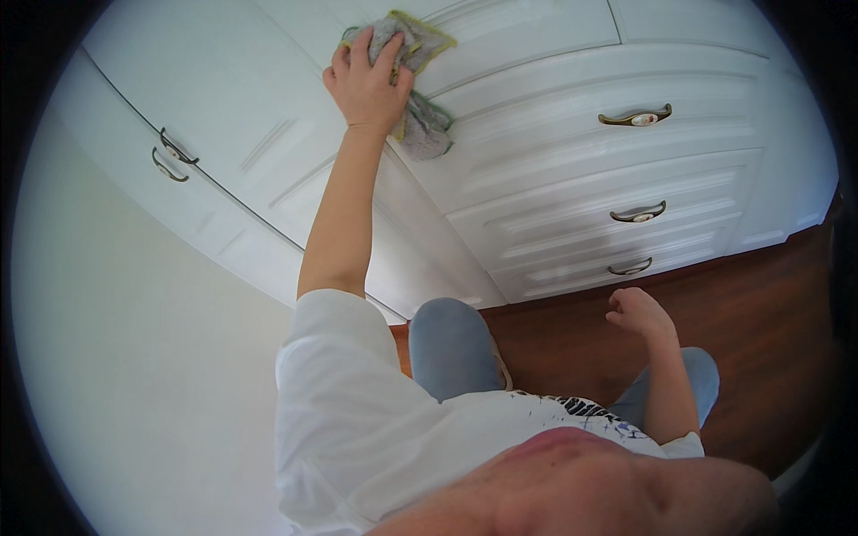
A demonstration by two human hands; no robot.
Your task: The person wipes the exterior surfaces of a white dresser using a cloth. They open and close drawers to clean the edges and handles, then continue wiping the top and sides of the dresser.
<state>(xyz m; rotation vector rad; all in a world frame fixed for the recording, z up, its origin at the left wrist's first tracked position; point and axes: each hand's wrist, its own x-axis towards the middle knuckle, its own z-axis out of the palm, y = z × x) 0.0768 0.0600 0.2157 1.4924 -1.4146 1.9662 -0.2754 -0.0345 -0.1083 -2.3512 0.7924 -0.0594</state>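
At the top of the view my left hand (369, 90) presses a crumpled grey cleaning cloth (429, 43) with yellow and green edging against the white cabinet front (295, 74). The fingers are spread over the cloth, and one fold hangs down past the wrist. The cloth lies at the join between a tall door panel and a bank of drawers (523, 127). My right hand (640, 311) hangs lower right, loosely curled with nothing visible in it. It is apart from the cabinet, nearest in the picture to the lowest drawer handle (630, 267).
More bronze-coloured handles with pale inlays stick out from the drawers, an upper one (637, 118) and a middle one (639, 213). A pair of door handles (175, 149) is at left. A pale wall (134, 321) stands left, above dark wood flooring (563, 348). My knees (450, 348) are near the cabinet base.
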